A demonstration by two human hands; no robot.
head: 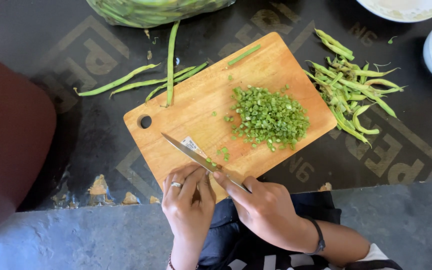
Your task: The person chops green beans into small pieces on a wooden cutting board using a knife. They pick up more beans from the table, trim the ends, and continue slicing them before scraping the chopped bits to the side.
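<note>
Right hand (263, 207) grips the knife (196, 156) at the board's (186, 107) near edge; left hand (188, 197), fingers curled, touches the blade. Chopped beans (270, 117) are piled mid-board.

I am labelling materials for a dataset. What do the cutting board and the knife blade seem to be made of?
The cutting board looks like wood with a smooth, light-brown finish: grain lines run along it.

The knife blade looks like metal, probably steel: it is thin, grey and slightly shiny.

The right hand holds the knife; the left hand touches the blade.
</note>
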